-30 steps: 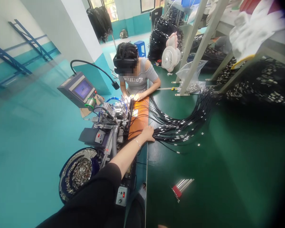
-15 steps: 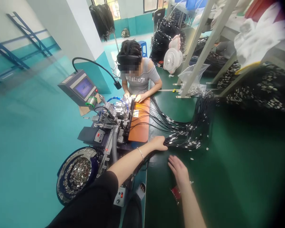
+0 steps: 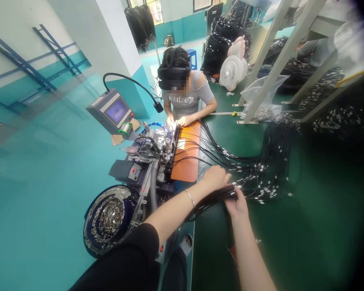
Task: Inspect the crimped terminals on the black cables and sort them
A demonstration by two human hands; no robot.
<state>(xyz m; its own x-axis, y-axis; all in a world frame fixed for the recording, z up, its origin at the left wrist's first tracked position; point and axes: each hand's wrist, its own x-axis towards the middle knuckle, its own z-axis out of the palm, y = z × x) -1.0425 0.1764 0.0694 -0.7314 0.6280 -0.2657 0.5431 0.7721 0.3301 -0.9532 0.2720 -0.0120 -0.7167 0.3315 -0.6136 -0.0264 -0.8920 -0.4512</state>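
Black bundle [image 3: 214,200]: looks gathered, crosses edge of green table [image 3: 212,246], between both hands
Loose strands [image 3: 220,152]: over orange board [image 3: 185,171] and table, seem ungathered
Look: thick, dark, slightly glossy; pale tips [image 3: 265,195] scattered beyond
Right hand [image 3: 238,205]: grasping bundle from below, thumb up
Left hand [image 3: 216,178]: fingers curled above it, grip can't tell

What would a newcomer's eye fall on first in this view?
Most likely the thick bundle of black cables, where the person's left hand and right hand come together over the green table. Next, perhaps, the co-worker in a black headset, bent over the machine beyond. At lower left, a round bowl holds shiny metal parts.
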